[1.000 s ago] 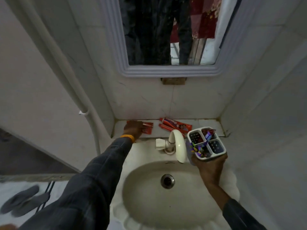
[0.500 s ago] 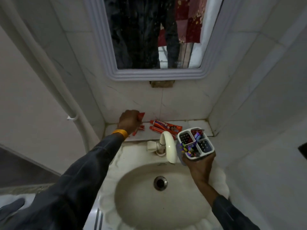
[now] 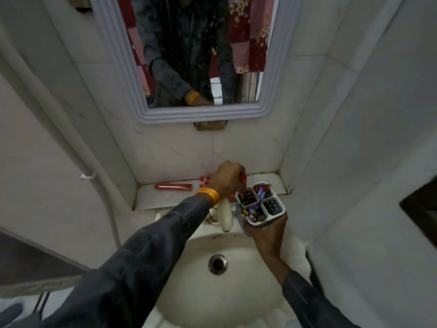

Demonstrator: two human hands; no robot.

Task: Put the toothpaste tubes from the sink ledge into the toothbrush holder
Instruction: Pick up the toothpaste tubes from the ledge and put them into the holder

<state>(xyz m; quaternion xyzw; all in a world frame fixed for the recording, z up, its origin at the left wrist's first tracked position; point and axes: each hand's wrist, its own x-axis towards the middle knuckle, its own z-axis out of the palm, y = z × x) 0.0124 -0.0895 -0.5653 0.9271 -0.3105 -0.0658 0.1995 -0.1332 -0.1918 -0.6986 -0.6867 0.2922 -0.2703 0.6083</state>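
My left hand (image 3: 227, 179) is closed around a red toothpaste tube (image 3: 243, 178), just left of the holder's rim; only the tube's red end shows past my fingers. My right hand (image 3: 268, 232) grips the white four-compartment toothbrush holder (image 3: 272, 207) from below, over the sink's right side. Colourful toothbrushes fill its front-left compartment, and something red sticks out of the back one. Another red tube (image 3: 173, 186) lies flat on the sink ledge (image 3: 163, 201). The end of a third tube (image 3: 205, 178) peeks out behind my left wrist.
A cream faucet (image 3: 225, 217) stands between my arms, close under my left wrist. Below it is the sink basin (image 3: 189, 292) with its drain (image 3: 218, 263). Tiled walls close in on both sides, with a mirror (image 3: 201, 55) above and a white pipe (image 3: 71, 138) at the left.
My left hand lifted a red tube from the ledge's left part and carried it right, up to the holder. My right hand kept hold of the holder. The view tilted upward.
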